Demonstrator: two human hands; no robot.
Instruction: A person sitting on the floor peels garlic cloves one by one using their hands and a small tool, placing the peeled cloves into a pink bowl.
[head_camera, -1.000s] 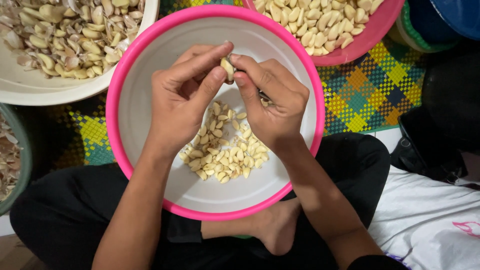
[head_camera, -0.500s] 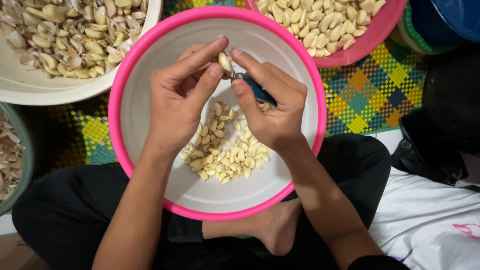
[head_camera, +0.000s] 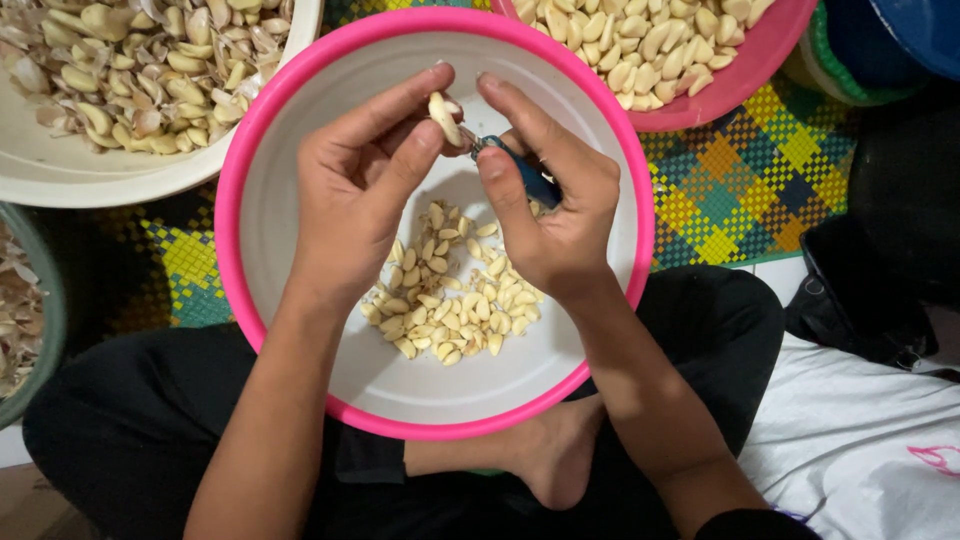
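Note:
My left hand (head_camera: 358, 190) pinches a pale peeled garlic clove (head_camera: 443, 118) between thumb and forefinger, over a pink-rimmed white bowl (head_camera: 300, 110) resting on my lap. My right hand (head_camera: 552, 200) grips a small knife with a dark blue handle (head_camera: 528, 176), its tip just beside the clove. A heap of cut garlic pieces (head_camera: 450, 290) lies on the bowl's bottom under both hands.
A white bowl (head_camera: 150, 175) of unpeeled cloves and skins sits at the top left. A pink bowl (head_camera: 720, 95) of peeled cloves is at the top right. A grey-green bowl (head_camera: 45, 330) of skins is at the left edge. A woven checked mat (head_camera: 740, 190) lies beneath; white cloth (head_camera: 860, 440) lies at the right.
The knife handle has come into view in my right hand and its tip sits beside the clove. Both hands stay over the bowl's upper half.

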